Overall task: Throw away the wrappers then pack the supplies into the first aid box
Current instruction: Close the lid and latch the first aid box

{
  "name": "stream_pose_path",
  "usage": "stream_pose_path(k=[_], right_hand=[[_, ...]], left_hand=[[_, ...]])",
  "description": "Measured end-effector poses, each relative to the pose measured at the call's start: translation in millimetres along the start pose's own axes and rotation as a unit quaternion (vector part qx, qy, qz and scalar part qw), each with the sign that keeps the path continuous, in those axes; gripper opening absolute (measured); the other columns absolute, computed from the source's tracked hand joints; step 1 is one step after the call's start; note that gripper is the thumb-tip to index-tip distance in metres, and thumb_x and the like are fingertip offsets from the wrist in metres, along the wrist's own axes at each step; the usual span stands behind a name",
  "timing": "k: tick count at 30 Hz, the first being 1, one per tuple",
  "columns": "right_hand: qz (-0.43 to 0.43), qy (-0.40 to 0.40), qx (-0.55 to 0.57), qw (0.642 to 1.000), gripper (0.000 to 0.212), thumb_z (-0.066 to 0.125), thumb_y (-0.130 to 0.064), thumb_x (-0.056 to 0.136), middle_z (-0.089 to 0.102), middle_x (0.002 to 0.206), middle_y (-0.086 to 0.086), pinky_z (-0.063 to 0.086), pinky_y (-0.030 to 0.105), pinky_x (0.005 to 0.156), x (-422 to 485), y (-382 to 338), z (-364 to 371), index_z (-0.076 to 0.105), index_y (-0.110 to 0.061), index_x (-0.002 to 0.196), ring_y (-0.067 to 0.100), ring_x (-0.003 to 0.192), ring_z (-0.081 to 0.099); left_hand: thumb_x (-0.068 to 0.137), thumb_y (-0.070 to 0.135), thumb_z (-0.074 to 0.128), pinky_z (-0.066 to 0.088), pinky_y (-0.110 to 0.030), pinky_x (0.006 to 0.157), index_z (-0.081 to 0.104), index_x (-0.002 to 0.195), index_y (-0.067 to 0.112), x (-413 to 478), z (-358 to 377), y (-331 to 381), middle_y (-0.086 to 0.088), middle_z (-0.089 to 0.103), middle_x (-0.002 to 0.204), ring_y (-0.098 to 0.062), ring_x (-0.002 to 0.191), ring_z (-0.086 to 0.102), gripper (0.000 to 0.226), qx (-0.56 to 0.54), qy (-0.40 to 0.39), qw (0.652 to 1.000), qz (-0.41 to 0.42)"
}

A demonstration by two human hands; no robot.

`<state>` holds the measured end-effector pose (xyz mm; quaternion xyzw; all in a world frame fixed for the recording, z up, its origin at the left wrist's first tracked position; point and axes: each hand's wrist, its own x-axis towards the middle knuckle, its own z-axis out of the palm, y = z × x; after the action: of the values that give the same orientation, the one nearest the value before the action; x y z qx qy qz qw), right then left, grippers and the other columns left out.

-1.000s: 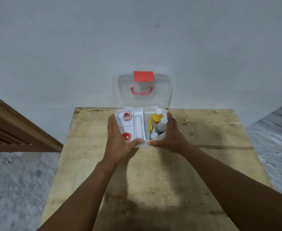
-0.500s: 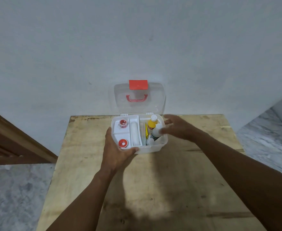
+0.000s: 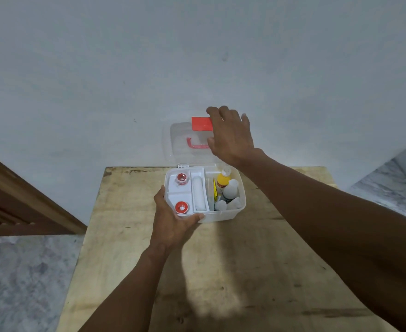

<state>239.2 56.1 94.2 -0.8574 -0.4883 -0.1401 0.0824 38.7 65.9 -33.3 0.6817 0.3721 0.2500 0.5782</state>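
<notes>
First aid box sits open at the far edge of the bench, against the wall. Inside the box: white tray on its left side with two red-capped tape rolls and a white roll lying beside them; right side holds a yellow bottle, white bottles and a yellow packet standing against the divider. Clear lid stands upright behind the box, red latch at top, red handle below it. Right hand is at the lid's upper right, fingers curled over the top edge by the latch, thumb on the front near the handle. Left hand clasps the box's near-left corner, thumb along the front rim, fingers up the left wall. Grey floor left of the bench.
</notes>
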Motion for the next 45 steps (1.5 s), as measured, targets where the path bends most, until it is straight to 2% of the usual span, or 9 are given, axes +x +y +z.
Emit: stream_pose_path(k=[4,14,18,25,34,37,41,43,45], right_hand=[[-0.026,-0.003,-0.001,1.0,0.038,0.062,-0.006,0.08,0.051,0.113,0.012,0.047,0.041,0.074,5.7,3.3,-2.6,0.054,-0.012,0.116,0.032,0.094,0.051],[-0.019,-0.111,0.178,0.978,0.028,0.074,-0.042,0.078,0.068,0.093,0.001,0.039,0.03,0.074,-17.7,31.2,-47.2,0.072,-0.017,0.091,0.02,0.088,0.058],[-0.027,-0.157,0.218,0.963,0.02,0.074,-0.035,0.078,0.073,0.1,0.003,0.049,0.039,0.088,-61.2,25.2,-41.7,0.065,-0.018,0.081,0.024,0.096,0.065],[-0.085,-0.125,0.162,0.975,0.015,0.066,-0.018,0.084,0.067,0.087,0.007,0.051,0.04,0.072,-131.0,4.8,-2.6,0.057,-0.009,0.075,0.027,0.081,0.059],[-0.088,-0.077,0.124,0.985,0.015,0.077,-0.008,0.075,0.07,0.109,0.016,0.055,0.048,0.088,-156.0,-5.4,32.8,0.066,-0.003,0.083,0.035,0.104,0.064],[-0.08,-0.087,0.12,0.986,0.021,0.078,-0.011,0.076,0.067,0.116,0.018,0.052,0.054,0.091,-160.4,-5.1,36.6,0.066,-0.002,0.091,0.037,0.114,0.06],[-0.123,-0.15,0.097,0.976,0.043,0.074,-0.029,0.078,0.047,0.144,0.017,0.032,0.062,0.108,-172.8,1.0,31.1,0.061,-0.004,0.111,0.039,0.138,0.037],[-0.111,-0.176,0.166,0.964,0.041,0.068,-0.034,0.083,0.034,0.154,0.008,0.021,0.055,0.117,-172.7,9.2,25.8,0.061,-0.012,0.116,0.029,0.147,0.02],[-0.069,-0.156,0.243,0.955,0.035,0.068,-0.032,0.084,0.036,0.153,0.004,0.03,0.05,0.116,-169.0,15.7,21.0,0.061,-0.017,0.114,0.022,0.145,0.027]], left_hand=[[0.061,0.018,0.094,0.049,-0.005,0.062,0.024,0.13,0.032,-0.9,1.3,2.5,0.03,0.042,0.114,-0.004,0.099,0.06,0.098,-0.001,0.0,1.0,0.004],[0.063,0.018,0.092,0.048,-0.003,0.058,0.023,0.127,0.028,-2.8,1.3,3.6,0.03,0.041,0.11,-0.001,0.093,0.059,0.095,0.026,0.002,1.0,-0.001],[0.061,0.023,0.093,0.047,-0.002,0.058,0.025,0.126,0.03,-2.9,3.0,-0.5,0.022,0.045,0.109,0.001,0.091,0.058,0.094,0.046,0.022,0.999,-0.012],[0.061,0.03,0.093,0.048,-0.004,0.061,0.032,0.131,0.02,-10.2,6.1,-1.6,0.01,0.051,0.115,-0.01,0.094,0.061,0.094,0.057,0.069,0.996,-0.024],[0.06,0.035,0.093,0.043,0.002,0.063,0.016,0.146,0.022,-10.7,2.5,-12.2,0.027,0.047,0.115,0.009,0.095,0.056,0.117,0.046,0.044,0.998,-0.009],[0.058,0.041,0.093,0.041,0.002,0.065,0.006,0.153,0.021,-11.0,-0.2,-13.3,0.02,0.046,0.126,0.002,0.099,0.056,0.13,0.04,0.039,0.998,-0.015],[0.063,0.028,0.092,0.042,0.003,0.066,0.018,0.137,0.035,-12.2,0.1,-12.3,0.029,0.047,0.11,0.014,0.094,0.057,0.105,0.041,0.019,0.999,-0.001],[0.069,0.022,0.088,0.045,0.002,0.072,0.016,0.135,0.036,-10.7,-0.9,-11.3,0.021,0.05,0.116,0.007,0.102,0.057,0.099,0.053,-0.001,0.999,0.013],[0.071,0.026,0.082,0.051,-0.01,0.089,0.014,0.146,0.028,-11.7,-5.9,-10.8,0.007,0.048,0.134,-0.009,0.119,0.054,0.101,0.067,-0.013,0.997,0.027]])
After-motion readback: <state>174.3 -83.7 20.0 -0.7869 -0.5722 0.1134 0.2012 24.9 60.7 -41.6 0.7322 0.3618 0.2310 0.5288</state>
